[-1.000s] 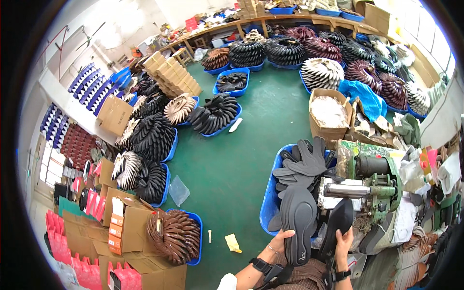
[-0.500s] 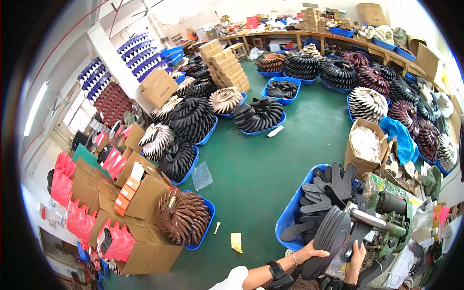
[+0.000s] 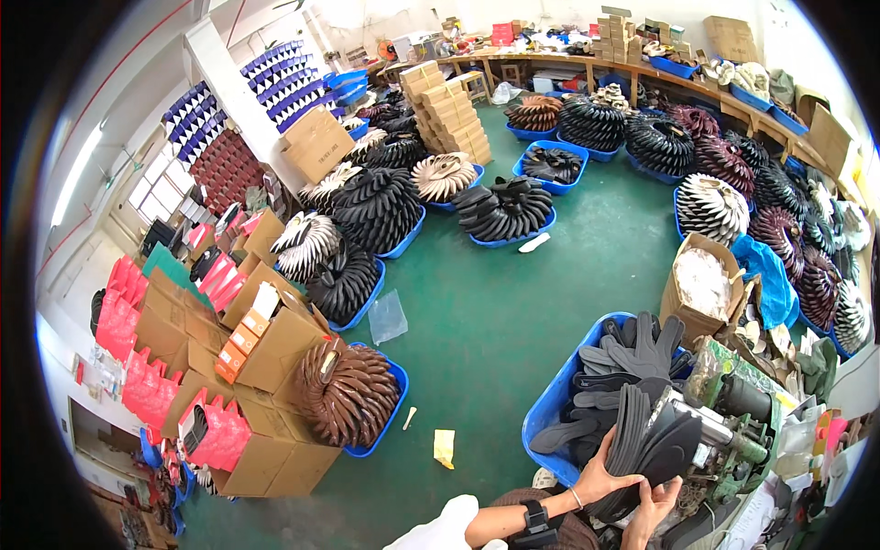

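My left hand (image 3: 602,478) grips a thick stack of dark grey insoles (image 3: 627,435), held upright on edge in front of me. My right hand (image 3: 654,506) is at the lower end of a dark insole (image 3: 674,449) that lies fanned out against the stack's right side. Its thumb and fingers close on that end, partly hidden by it. Just beyond, a blue tub (image 3: 543,417) holds a loose heap of grey insoles (image 3: 646,353). To the right stands a green machine (image 3: 747,445) with a metal roller, partly covered by the insoles.
A carton with a white plastic bag (image 3: 704,282) stands behind the machine. On the left, brown shoe parts (image 3: 353,390) fill another blue tub near open cartons (image 3: 275,467). Yellow paper (image 3: 444,448) lies on the green floor (image 3: 486,348). Several tubs of coiled shoe parts stand farther back.
My right hand has brought its insole from beside the machine's roller leftward against the stack. The stack has tilted and shifted slightly right. The whole view has turned a little.
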Demonstrator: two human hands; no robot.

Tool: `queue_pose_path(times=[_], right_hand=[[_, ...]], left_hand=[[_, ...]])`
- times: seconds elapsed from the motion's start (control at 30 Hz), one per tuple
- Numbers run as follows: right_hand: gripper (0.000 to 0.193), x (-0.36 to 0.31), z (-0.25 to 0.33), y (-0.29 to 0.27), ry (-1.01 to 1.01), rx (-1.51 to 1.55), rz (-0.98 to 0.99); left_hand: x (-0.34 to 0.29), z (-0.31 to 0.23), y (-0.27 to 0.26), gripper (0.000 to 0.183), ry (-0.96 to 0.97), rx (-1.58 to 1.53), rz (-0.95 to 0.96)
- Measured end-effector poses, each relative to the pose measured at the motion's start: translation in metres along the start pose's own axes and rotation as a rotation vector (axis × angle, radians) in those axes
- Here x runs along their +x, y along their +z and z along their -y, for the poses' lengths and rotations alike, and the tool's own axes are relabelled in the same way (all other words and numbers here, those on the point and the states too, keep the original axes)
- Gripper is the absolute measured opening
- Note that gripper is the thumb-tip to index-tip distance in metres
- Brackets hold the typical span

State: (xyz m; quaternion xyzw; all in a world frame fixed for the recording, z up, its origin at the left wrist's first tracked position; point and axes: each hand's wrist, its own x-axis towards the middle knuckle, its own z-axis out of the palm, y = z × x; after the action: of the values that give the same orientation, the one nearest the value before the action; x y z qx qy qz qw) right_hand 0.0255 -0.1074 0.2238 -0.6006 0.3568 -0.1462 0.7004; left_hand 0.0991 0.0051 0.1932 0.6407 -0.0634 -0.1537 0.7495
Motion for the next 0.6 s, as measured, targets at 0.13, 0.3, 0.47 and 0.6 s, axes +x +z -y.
queue_pose_path(times=[0.13,0.3,0.47,0.6], right_hand=[[0.061,0.002,-0.009,-0.016,-0.111,0.195,-0.017],[0.061,0.02,-0.087,-0.081,-0.162,0.065,-0.039],[0.058,0.062,-0.044,-0.062,-0.232,0.001,-0.066],[0.063,0.034,-0.057,-0.064,-0.354,-0.066,-0.213]], left_hand=[[0.007,0.001,-0.004,0.104,-0.014,-0.132,0.075],[0.016,0.005,-0.022,0.063,-0.295,-0.502,0.196],[0.004,-0.002,-0.034,0.049,-0.388,-0.655,0.264],[0.005,-0.008,-0.034,0.054,-0.413,-0.653,0.275]])
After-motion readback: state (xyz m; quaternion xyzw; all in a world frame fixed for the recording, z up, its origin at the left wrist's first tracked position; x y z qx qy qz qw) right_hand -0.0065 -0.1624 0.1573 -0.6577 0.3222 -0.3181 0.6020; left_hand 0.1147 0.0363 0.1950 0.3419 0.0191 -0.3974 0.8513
